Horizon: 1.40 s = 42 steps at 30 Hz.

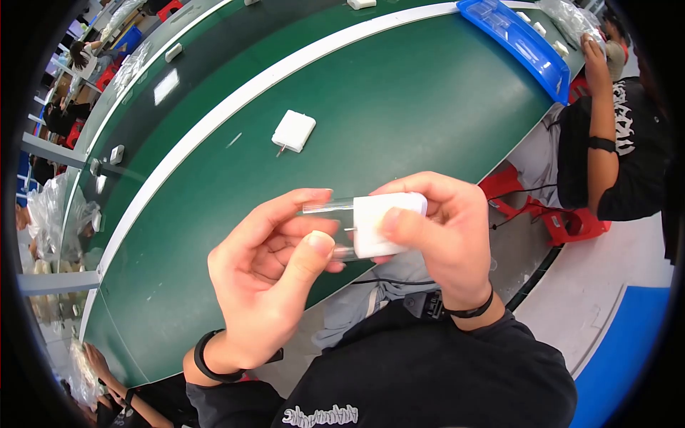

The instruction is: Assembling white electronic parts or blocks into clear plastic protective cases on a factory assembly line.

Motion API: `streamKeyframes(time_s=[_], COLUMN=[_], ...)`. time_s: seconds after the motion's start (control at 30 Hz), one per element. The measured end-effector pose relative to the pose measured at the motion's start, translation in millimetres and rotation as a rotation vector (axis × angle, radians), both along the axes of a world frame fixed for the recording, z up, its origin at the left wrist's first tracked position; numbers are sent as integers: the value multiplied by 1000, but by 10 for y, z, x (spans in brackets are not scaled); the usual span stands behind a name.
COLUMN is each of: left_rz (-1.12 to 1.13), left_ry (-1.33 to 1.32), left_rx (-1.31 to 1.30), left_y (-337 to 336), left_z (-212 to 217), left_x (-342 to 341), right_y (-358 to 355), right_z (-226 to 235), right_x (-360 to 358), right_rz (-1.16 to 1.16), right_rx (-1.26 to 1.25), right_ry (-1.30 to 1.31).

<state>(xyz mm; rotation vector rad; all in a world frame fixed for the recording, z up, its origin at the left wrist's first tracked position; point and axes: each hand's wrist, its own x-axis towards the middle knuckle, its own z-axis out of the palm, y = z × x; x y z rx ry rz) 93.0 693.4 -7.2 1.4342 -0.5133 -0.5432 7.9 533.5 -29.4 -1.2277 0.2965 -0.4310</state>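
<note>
While the right hand clenches a white charger block above the green surface and the left hand pinches its clear sleeve — a slack grip could drop it.

Factory assembly floor, prob. small-electronics line. Long green workbench w/ white edge stripe runs thru the room; a second bench runs parallel behind it. Workers sit along the benches on red stools. Blue plastic tray, clear bags of parts and white plug adapters lie on the benches.
</note>
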Motion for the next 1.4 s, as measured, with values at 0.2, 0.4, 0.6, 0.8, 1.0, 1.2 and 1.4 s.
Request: streamKeyframes(time_s=[0.2, 0.4, 0.6, 0.8, 1.0, 1.2, 1.4], left_rz=[-6, -6, -179, -230, -246, -243, -319], left_ry=[32, -13, -107, -374, -253, -149, 364], left_rx=[-4, -13, -280, -341, -379, -406, -551], left_y=[-22, -56, -23, -31, -97, -116, -116], left_z=[-37, -74, -140, -188, -159, -229, -281], left_x=[-6, -18, 148, 278, 210, 107, -57], right_y=[41, -59, -179, -291, -251, -32, 97], right_z=[-30, -24, -288, -294, -260, -241, -251], right_x=[-9, -2, 108, 50, 97, 38, 124], right_rz=[11, 110, -102, -25, -87, -130, -89], right_rx=[-35, 349, -848, -562, -432, -340, -260], right_ry=[11, 47, -742, -599, -622, -450, -379])
